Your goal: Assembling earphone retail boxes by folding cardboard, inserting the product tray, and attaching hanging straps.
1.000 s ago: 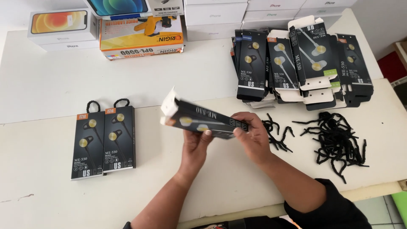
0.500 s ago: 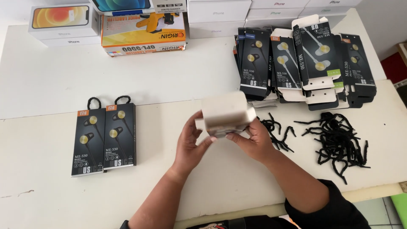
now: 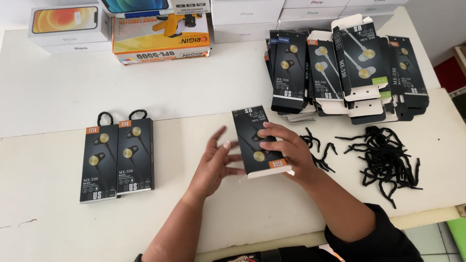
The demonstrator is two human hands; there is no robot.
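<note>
My right hand (image 3: 286,150) holds a black earphone box (image 3: 253,127) flat over the white table, printed face up, its orange tab and an open white flap toward me. My left hand (image 3: 216,160) hovers just left of the box with fingers spread, fingertips near its left edge. Two finished black earphone boxes (image 3: 116,157) with black cord loops at their tops lie side by side on the table to the left.
A pile of flat black earphone boxes (image 3: 340,73) covers the back right. Loose black cords (image 3: 386,157) lie in a heap on the right. White phone boxes (image 3: 68,26) and an orange-and-white carton (image 3: 160,41) line the far edge. The table's front edge (image 3: 272,242) is close.
The box has been turned from its white back to its printed black face and laid flatter. My left hand has let go and opened beside it.
</note>
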